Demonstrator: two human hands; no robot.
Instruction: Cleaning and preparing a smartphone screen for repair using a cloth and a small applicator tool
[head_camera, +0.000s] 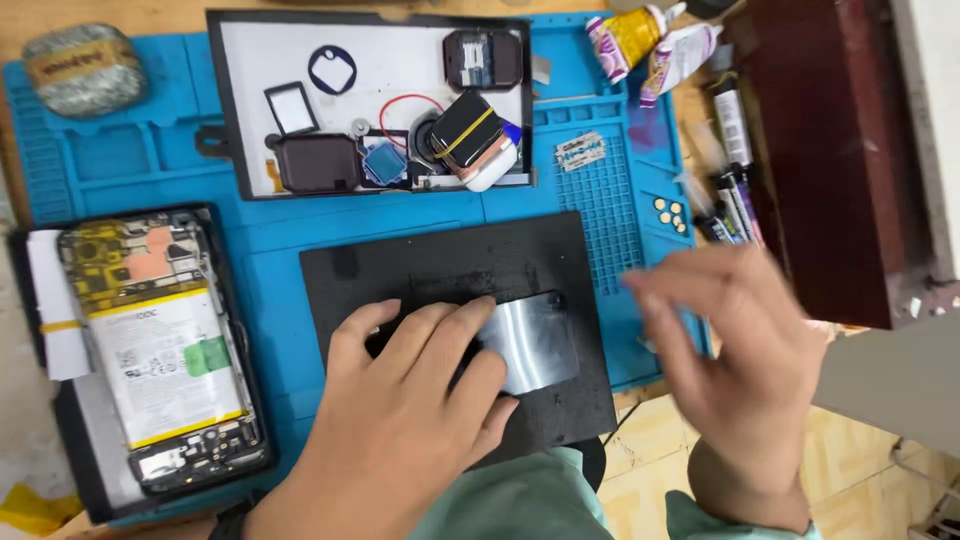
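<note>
My left hand (410, 400) lies flat on a phone with a shiny back (530, 340), pressing it onto a black pad (500, 260); the fingers cover the phone's left half. Blurred by motion, my right hand (740, 350) hovers over the pad's right edge, fingers spread, and I see nothing in it. Both rest over a blue work mat (270, 240).
An opened phone (160, 340) with its battery exposed lies at the left. A white tray (400, 70) at the back holds small watch parts. Glue tubes (650, 40) and pens (735, 190) sit at the back right beside a dark red box (830, 150).
</note>
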